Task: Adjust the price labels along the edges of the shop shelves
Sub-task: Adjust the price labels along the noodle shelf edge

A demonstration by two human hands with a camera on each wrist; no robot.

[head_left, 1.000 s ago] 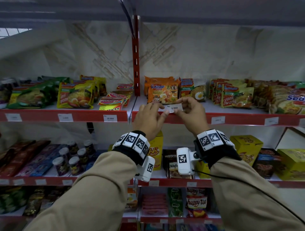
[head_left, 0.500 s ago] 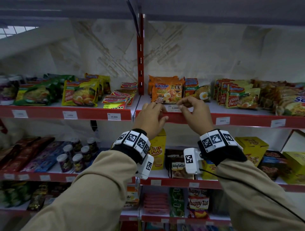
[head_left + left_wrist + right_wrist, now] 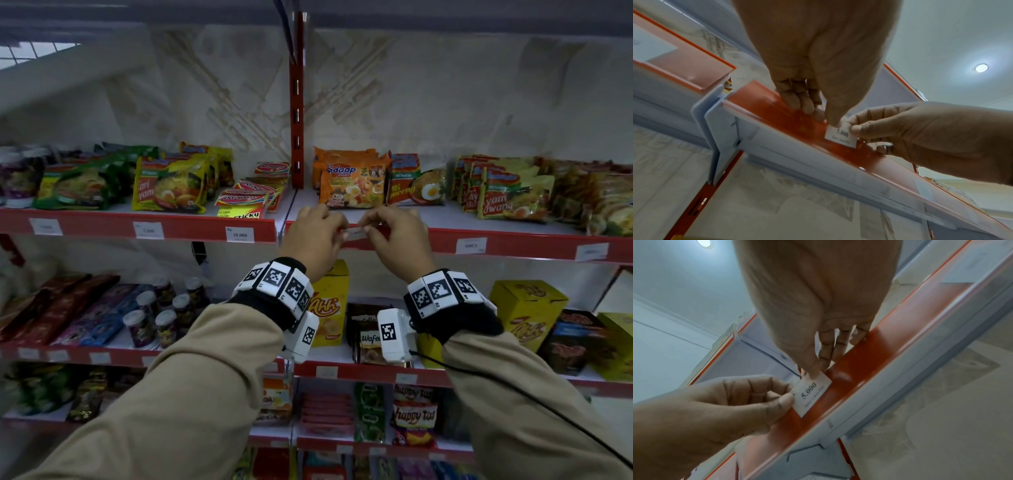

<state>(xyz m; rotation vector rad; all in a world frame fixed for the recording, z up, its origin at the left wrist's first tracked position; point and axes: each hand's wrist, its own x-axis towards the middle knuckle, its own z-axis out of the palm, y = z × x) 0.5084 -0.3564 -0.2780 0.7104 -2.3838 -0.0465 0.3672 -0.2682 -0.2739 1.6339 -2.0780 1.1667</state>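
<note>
A small white price label (image 3: 356, 233) printed "5.000" lies against the red edge strip (image 3: 496, 244) of the top shelf, just right of the red upright. My left hand (image 3: 342, 230) pinches its left end and my right hand (image 3: 368, 231) pinches its right end. In the left wrist view the label (image 3: 841, 136) sits on the strip (image 3: 774, 112), my left thumb (image 3: 835, 124) on its upper corner, the right hand (image 3: 854, 129) gripping its side. In the right wrist view the label (image 3: 812, 397) has my right thumb (image 3: 813, 374) at its top and my left thumb (image 3: 786, 400) on its edge.
More white labels (image 3: 239, 235) (image 3: 471, 245) (image 3: 148, 230) sit along the same strip. Noodle packets (image 3: 352, 185) stand just behind my hands on the top shelf. A red upright post (image 3: 296, 102) divides the bays. Yellow boxes (image 3: 329, 308) and small cans (image 3: 164, 322) fill the shelf below.
One second ago both hands held the label above the shelf edge. They have come down, and the label now lies against the red strip.
</note>
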